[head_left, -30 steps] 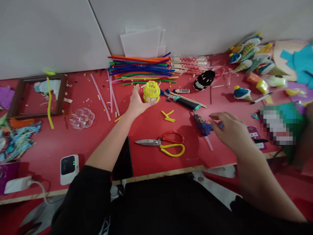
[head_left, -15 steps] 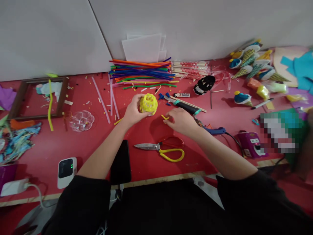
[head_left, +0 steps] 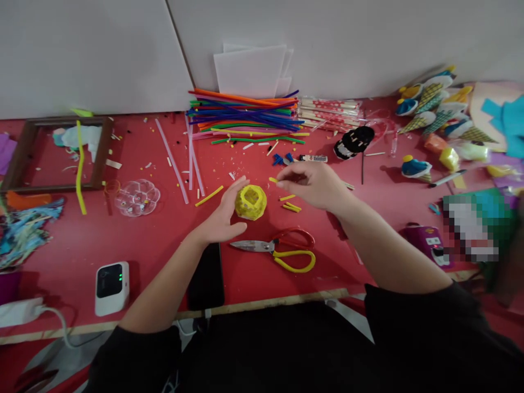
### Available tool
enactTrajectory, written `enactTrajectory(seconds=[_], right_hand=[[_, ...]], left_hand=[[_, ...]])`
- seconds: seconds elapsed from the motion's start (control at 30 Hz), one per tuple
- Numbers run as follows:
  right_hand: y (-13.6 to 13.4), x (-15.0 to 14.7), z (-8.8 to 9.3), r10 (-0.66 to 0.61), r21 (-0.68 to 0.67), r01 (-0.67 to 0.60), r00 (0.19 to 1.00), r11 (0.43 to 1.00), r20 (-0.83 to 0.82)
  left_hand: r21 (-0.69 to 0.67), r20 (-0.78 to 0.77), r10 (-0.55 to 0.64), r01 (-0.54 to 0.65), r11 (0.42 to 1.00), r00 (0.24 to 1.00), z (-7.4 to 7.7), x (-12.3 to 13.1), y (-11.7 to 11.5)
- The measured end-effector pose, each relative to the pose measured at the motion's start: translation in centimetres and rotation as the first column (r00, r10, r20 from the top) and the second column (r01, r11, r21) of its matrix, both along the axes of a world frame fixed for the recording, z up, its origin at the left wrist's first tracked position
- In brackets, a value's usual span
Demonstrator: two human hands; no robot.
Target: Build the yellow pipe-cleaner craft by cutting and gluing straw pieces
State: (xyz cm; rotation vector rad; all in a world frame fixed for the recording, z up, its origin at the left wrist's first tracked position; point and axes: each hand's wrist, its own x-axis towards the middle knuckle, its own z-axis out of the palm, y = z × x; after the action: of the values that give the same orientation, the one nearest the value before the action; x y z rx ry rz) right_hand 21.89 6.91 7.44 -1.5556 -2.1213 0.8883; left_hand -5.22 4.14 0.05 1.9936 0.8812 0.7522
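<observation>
A round, hollow yellow craft piece (head_left: 251, 202) sits on the red table, its opening facing up. Around its left side my left hand (head_left: 223, 218) is spread open, thumb and fingers apart; whether it touches the piece I cannot tell. My right hand (head_left: 313, 184) pinches one end of a short yellow strip (head_left: 272, 179), up and to the right of the round piece. Below that hand lie several short yellow strips (head_left: 291, 207), with a longer yellow strip (head_left: 209, 196) left of the round piece. Scissors (head_left: 272, 248) with red and yellow handles rest nearer me.
Coloured pipe cleaners (head_left: 245, 115) lie along the wall beside wrapped sticks (head_left: 329, 113). A black-and-white figure (head_left: 353, 142) stands at back right. Left are a wooden frame (head_left: 107, 155), a clear flower-shaped tray (head_left: 137, 198) and a white device (head_left: 112, 289). A black phone (head_left: 206, 281) lies near the edge.
My left hand has let go of the yellow craft piece, which now stands on the table. My right hand still pinches a yellow strip. The view has shifted slightly.
</observation>
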Motion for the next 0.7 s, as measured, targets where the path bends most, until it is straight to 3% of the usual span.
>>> enactTrajectory(seconds=[0.13,0.3,0.43,0.7], right_hand=[[0.9,-1.8,2.1,0.138,-0.031,-0.146,0.974,0.989,-0.180],[1.7,-3.6,3.3,0.305,0.015,-0.305,0.952,0.952,-0.006],[1.9,-4.1,3.5,0.309,0.018,-0.310,0.949,0.950,0.071],[2.2,-3.7,2.8,0.344,-0.007,-0.344,0.936,0.939,0.076]], left_hand=[[0.076,0.051,0.192,-0.195,0.978,0.980,1.1,1.1,-0.1],[-0.017,0.066,0.270,-0.269,0.963,0.961,1.7,2.2,-0.2],[-0.055,0.097,0.324,-0.320,0.946,0.941,1.4,2.4,-0.3],[-0.017,0.096,0.323,-0.322,0.946,0.942,1.3,2.4,-0.3]])
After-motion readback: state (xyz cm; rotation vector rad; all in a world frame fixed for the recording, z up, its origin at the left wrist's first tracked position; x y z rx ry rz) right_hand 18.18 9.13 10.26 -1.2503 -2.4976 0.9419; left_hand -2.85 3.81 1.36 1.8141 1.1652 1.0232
